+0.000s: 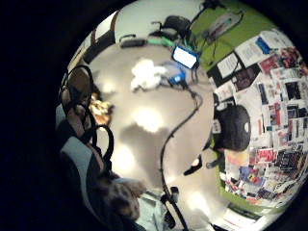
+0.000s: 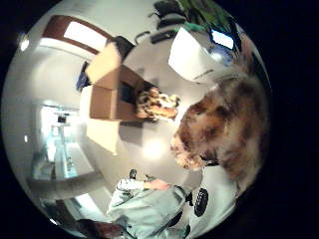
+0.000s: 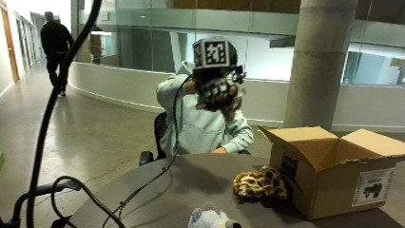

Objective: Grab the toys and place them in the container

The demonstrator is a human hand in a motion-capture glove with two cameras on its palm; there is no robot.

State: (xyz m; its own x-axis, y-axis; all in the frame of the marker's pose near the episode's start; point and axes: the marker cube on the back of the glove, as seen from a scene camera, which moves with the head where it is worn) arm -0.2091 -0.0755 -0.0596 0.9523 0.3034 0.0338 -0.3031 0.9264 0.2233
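the step in hand looks like the carry: in the outside view the gloved right hand (image 3: 217,90) is raised high in the upper middle of the frame, in front of the seated person, with a brown furry toy (image 3: 223,103) hanging from it. the thumb side palm view shows that same brown fur (image 2: 224,129) filling much of its right half, close against the palm. the fingers seem to be curled round the toy, though the fur hides most of them.

the next move, as i judge it, is to swing the hand across toward the right of the frame and lower the toy over the open top of the cardboard box (image 3: 335,183), then let go once it is clear of the raised flaps. the flaps stand up and outward, so the hand would need to come in from above rather than from the side.

the box sits on the desk (image 3: 190,190) at the lower right, flaps open; what is inside cannot be seen from here. a spotted giraffe toy (image 3: 259,185) lies on the desk touching the box's near left wall, outside it. a white plush toy (image 3: 212,219) sits at the bottom edge of the frame, well apart from the box. both look yet to be picked up.
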